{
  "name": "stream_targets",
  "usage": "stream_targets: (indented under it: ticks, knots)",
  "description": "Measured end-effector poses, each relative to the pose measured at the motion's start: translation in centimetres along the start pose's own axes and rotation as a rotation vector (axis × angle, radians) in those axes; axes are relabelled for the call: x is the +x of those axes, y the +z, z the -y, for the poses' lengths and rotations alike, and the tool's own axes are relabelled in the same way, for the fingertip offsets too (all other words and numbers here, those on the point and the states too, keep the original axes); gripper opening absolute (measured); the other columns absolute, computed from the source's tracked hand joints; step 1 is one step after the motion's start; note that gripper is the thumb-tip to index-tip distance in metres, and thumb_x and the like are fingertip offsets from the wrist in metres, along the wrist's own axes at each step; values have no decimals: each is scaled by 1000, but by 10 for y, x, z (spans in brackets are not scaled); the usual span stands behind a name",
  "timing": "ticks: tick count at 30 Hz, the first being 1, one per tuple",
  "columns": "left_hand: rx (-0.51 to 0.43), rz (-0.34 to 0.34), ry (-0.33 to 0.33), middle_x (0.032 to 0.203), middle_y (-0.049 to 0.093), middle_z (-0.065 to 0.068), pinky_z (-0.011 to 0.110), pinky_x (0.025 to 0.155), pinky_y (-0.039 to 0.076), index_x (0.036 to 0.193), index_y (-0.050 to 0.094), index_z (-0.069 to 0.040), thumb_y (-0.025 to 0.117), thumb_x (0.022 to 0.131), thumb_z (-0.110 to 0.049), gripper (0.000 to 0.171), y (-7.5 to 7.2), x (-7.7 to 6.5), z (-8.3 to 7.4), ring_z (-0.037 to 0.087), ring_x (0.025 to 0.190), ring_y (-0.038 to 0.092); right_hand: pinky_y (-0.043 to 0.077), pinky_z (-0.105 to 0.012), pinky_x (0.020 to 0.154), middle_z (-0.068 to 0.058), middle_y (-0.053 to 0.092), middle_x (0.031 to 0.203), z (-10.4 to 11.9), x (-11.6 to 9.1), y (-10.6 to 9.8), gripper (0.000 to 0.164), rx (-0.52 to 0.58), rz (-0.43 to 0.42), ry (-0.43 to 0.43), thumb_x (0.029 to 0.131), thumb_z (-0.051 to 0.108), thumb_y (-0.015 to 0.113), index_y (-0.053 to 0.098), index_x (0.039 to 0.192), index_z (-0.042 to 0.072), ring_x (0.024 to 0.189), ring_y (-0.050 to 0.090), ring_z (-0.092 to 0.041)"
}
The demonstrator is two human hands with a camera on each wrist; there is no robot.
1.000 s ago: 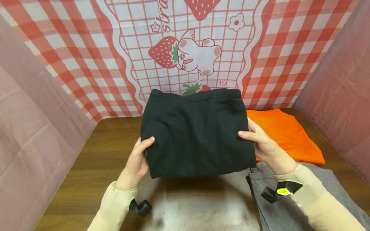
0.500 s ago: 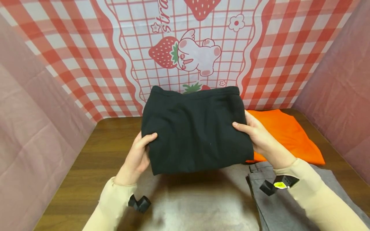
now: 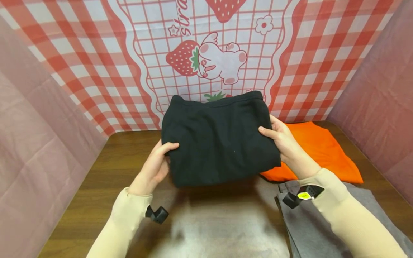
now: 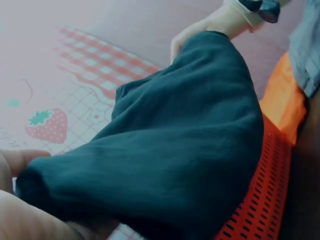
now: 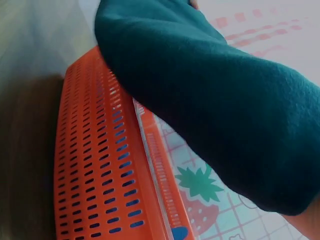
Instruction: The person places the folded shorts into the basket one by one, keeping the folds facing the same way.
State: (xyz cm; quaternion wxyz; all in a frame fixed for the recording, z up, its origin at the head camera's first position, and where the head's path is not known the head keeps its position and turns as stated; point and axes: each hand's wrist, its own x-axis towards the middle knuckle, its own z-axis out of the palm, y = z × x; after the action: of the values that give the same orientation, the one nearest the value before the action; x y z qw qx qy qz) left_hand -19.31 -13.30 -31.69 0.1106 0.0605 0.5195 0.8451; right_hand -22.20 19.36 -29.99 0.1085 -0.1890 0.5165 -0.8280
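A folded black garment (image 3: 222, 139) with a seamed band along its top edge is held up in the air by both hands. My left hand (image 3: 153, 168) grips its left side, thumb on the near face and fingers behind. On the opposite side my right hand (image 3: 288, 150) pinches it the same way. In both wrist views the cloth looks dark teal. Behind the garment stands a red-orange basket (image 5: 95, 160) with slotted walls, hidden in the head view; something blue shows through its slots.
Folded orange cloth (image 3: 317, 150) lies at the table's back right. Grey trousers (image 3: 319, 222) lie in front of it, under my right forearm. A strawberry-print curtain (image 3: 213, 61) hangs behind the wooden table (image 3: 106, 186), with pink curtains (image 3: 38, 143) at the sides.
The black garment has moved up and farther away in the head view, its right side tilting higher. Both hands moved along with it, the right one also leftward. More orange cloth shows now.
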Motion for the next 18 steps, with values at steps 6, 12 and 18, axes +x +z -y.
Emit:
stream_targets:
  ticks: [6, 12, 18]
  knots:
    - [95, 65, -26, 118, 48, -5, 26, 81, 46, 137, 25, -19, 40, 92, -7, 49, -4, -2, -4, 9, 92, 57, 51, -28, 80, -4, 61, 109, 1, 3, 0, 38, 50, 5, 5, 94, -5, 36, 31, 131, 4, 91, 64, -17]
    - [75, 110, 9, 100, 61, -3, 25, 76, 48, 120, 42, -11, 42, 91, -6, 30, -6, -3, -8, 9, 87, 60, 52, -28, 77, -5, 65, 104, 3, 7, -1, 34, 115, -13, 14, 94, -5, 36, 34, 127, 4, 88, 65, -18]
    - [29, 107, 102, 102, 59, 0, 25, 76, 49, 120, 40, -9, 41, 90, -3, 31, -6, 2, -8, 11, 89, 60, 53, -27, 75, -4, 66, 99, 3, 12, -1, 29, 122, -81, 13, 94, -3, 38, 42, 121, 6, 84, 66, -17]
